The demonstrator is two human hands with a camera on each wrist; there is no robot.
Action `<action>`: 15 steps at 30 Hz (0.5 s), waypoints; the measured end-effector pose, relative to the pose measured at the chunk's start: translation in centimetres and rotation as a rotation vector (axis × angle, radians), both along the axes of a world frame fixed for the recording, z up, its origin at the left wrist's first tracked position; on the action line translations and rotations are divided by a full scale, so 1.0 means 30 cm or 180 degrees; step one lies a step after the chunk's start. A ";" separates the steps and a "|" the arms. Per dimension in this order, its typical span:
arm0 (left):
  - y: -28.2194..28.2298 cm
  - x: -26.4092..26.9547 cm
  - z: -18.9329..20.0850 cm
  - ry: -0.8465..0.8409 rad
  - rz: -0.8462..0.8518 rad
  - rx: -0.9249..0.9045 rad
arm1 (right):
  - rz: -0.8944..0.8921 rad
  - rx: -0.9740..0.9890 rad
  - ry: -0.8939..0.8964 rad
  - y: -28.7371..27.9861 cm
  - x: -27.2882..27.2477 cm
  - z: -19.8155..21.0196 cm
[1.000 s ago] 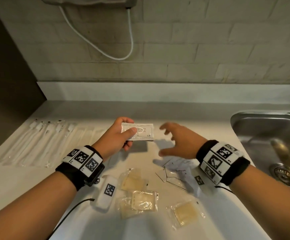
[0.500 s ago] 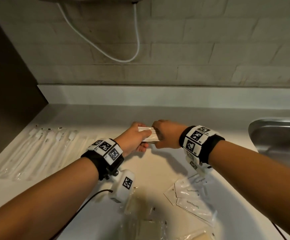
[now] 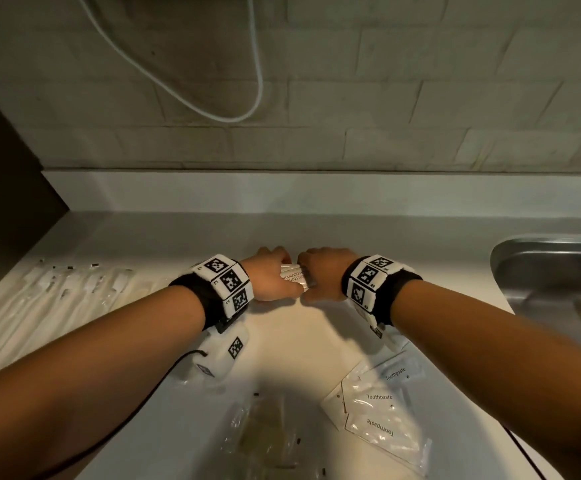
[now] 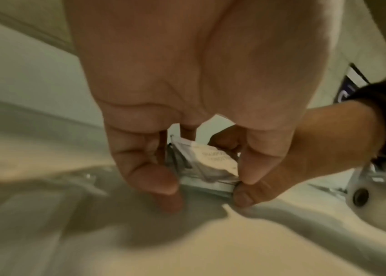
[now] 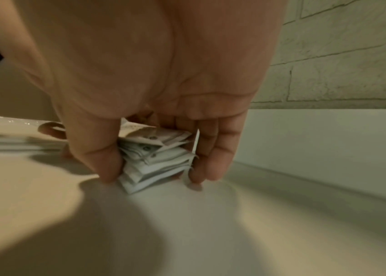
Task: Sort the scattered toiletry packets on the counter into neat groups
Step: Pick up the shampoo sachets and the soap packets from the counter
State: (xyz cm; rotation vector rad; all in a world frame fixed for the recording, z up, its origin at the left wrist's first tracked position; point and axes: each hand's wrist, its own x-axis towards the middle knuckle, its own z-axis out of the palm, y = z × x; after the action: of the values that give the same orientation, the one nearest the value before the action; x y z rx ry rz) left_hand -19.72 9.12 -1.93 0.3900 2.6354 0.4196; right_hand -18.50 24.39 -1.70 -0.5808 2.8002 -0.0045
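A small stack of white shampoo packets (image 3: 293, 276) (image 4: 207, 166) (image 5: 156, 158) sits low on the white counter (image 3: 302, 341), held at both ends. My left hand (image 3: 271, 278) (image 4: 201, 179) pinches its left end between thumb and fingers. My right hand (image 3: 323, 277) (image 5: 154, 179) grips the right end, thumb in front, fingers behind, fingertips touching the counter. Three toothpaste sachets (image 3: 379, 407) lie in a loose overlapping group near the front right. Clear packets with yellowish contents (image 3: 264, 441) lie near the front centre, partly shadowed.
A row of long clear-wrapped toothbrush packets (image 3: 64, 292) lies along the counter's left side. A steel sink (image 3: 555, 271) is at the right edge. The backsplash (image 3: 316, 192) and tiled wall stand behind, with a white cable (image 3: 192, 98) hanging.
The left hand held the stack up alone and the right hand was open beside it. The right hand then took the other end, and both lowered the stack toward the counter, farther back.
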 end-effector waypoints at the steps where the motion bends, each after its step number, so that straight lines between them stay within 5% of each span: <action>1: -0.001 -0.001 0.006 0.0071 -0.0121 -0.0166 | 0.0030 0.0030 0.0071 0.002 -0.003 -0.004; 7: -0.001 -0.016 0.022 0.0371 -0.0778 -0.0575 | 0.0003 0.0010 -0.0054 0.013 -0.008 -0.004; 15: -0.002 -0.052 0.013 0.0476 -0.0823 -0.0446 | -0.0056 -0.0069 -0.0187 0.029 -0.015 0.018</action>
State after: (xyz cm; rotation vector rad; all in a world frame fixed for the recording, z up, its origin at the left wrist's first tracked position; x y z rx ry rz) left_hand -21.28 9.08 -1.52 0.7298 2.6878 0.1258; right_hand -18.94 25.26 -1.18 -0.5521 2.7513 -0.0545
